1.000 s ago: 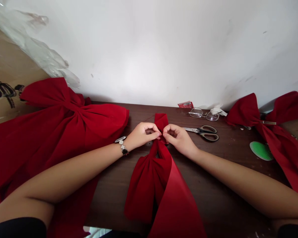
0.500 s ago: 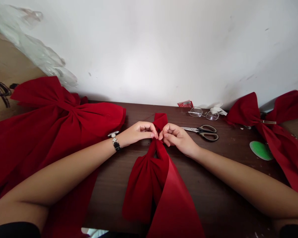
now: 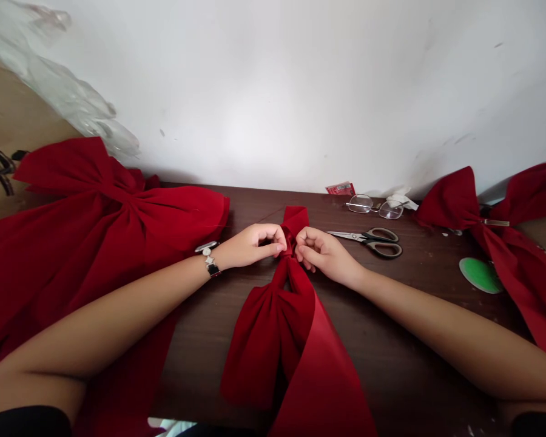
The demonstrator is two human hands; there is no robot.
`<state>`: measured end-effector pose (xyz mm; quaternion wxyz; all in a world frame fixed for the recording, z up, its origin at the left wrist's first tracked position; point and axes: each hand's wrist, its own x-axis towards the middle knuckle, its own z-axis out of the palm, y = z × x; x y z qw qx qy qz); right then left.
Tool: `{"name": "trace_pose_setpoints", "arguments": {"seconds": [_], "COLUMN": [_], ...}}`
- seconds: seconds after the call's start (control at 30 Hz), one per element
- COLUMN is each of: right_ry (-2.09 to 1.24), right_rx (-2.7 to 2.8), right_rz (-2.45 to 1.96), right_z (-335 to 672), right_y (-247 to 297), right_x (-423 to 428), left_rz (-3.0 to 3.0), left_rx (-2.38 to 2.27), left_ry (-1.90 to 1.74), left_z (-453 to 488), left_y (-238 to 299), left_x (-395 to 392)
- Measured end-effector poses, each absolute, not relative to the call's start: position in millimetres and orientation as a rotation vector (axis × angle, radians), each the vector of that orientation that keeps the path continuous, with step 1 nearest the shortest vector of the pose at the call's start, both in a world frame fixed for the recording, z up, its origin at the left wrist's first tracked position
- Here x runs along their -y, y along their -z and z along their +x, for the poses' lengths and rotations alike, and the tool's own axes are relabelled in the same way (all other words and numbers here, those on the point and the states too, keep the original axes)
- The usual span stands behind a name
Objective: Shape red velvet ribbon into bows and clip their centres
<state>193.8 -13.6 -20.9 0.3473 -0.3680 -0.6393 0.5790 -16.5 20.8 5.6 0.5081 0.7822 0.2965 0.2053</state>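
Observation:
A red velvet ribbon (image 3: 267,340) with gathered loops and a long tail lies lengthwise in front of me, pinched narrow at its middle. My left hand (image 3: 264,244) is at the left side of that narrow part, thumb and forefinger pressed together. On the opposite side, my right hand (image 3: 321,254) has its fingers curled and closed against the thumb. Whatever the fingertips grip is too small to make out. A fine thread runs over the table near the ribbon's far end. On my left wrist are a watch and a bracelet.
A finished-looking large red bow (image 3: 113,194) covers the left side. Scissors (image 3: 377,241), eyeglasses (image 3: 375,206), a red packet (image 3: 340,189) and a green disc (image 3: 481,275) lie at right, beside another red bow (image 3: 450,197). Behind the dark table (image 3: 200,352) stands a white wall (image 3: 273,91).
My hands have drawn slightly apart, so more of the ribbon's narrow middle shows between them. The ribbon has barely shifted.

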Motion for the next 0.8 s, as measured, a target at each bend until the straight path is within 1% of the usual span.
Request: {"name": "trace_pose_setpoints", "arguments": {"seconds": [0.13,0.33,0.4,0.6,0.67,0.8], "right_ry": [-1.520,-1.539,-1.550,-1.606,-1.638,-1.710], "right_rx": [1.658,1.628,1.615,1.572,1.543,1.472], "right_rz": [-0.910,-0.890,-0.884,-0.855,-0.843,-0.818], "right_z": [194,194,194,195,196,197], "right_y": [22,22,22,20,19,18], "right_x": [14,12,12,10,9,7], "left_rz": [1.798,1.762,1.894,2.670,2.750,2.829], "left_rx": [-0.774,-0.862,-0.831,-0.504,-0.451,-0.488], "left_ry": [-0.605,-0.919,-0.939,-0.912,-0.902,-0.907], "left_z": [-15,-19,-21,-23,-22,-21], "left_y": [-5,-7,-7,-3,-1,-1], "left_x": [-19,-20,-20,-25,-27,-29]}}
